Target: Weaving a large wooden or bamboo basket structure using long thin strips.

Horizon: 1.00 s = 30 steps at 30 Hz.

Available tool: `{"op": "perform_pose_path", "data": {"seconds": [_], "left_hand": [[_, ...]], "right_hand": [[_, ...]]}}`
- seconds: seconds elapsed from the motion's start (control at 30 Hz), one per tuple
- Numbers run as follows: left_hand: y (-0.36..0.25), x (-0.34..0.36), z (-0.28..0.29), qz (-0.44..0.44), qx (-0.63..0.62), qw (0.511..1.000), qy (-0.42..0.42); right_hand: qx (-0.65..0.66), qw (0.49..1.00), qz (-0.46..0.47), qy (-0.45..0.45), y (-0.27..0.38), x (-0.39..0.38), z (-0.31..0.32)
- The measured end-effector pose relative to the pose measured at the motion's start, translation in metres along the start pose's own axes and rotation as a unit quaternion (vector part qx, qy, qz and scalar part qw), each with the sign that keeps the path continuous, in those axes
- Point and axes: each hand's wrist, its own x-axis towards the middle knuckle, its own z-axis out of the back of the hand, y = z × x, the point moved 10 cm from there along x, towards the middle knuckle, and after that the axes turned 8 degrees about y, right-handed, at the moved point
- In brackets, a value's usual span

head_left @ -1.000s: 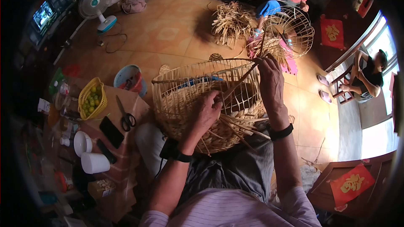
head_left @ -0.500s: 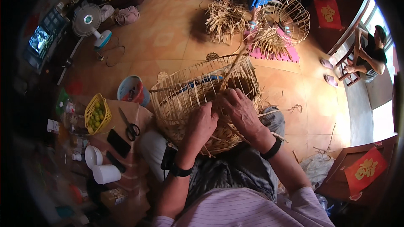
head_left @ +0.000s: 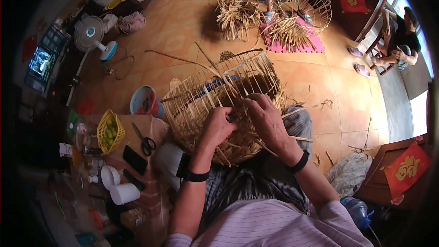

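Note:
A half-woven bamboo basket [head_left: 206,96] rests on my lap, its open ribs pointing away from me. My left hand [head_left: 218,126] presses against the woven side, fingers curled on the strips. My right hand [head_left: 267,119] lies beside it, fingers closed on a thin bamboo strip [head_left: 215,71] that runs up and to the left over the frame. Both wrists wear dark bands.
To my left a low table [head_left: 157,128] carries scissors [head_left: 145,142], a yellow basket of small fruit [head_left: 109,132], cups and a phone. A bucket [head_left: 144,100] and a fan [head_left: 91,34] stand on the tiled floor. Beyond lie a bamboo pile [head_left: 238,13], another basket frame [head_left: 304,2], and a seated person [head_left: 400,41].
My right hand has come down from high on the rim to the woven side next to my left hand. The long strip now bends over to the left.

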Motion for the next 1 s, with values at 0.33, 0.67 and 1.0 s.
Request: {"op": "perform_pose_path", "data": {"seconds": [0.33,0.67,1.0], "left_hand": [[0.011,0.007,-0.003,0.034,0.002,0.999,0.025],[0.006,-0.006,-0.006,0.004,0.050,0.999,0.015],[-0.036,-0.052,0.007,-0.132,0.158,0.958,-0.201]], "right_hand": [[-0.044,0.997,0.041,0.039,0.010,-0.014,-0.005],[-0.078,0.992,0.032,0.092,0.003,-0.004,-0.012],[-0.033,0.988,-0.010,0.150,0.014,-0.002,-0.015]]}}
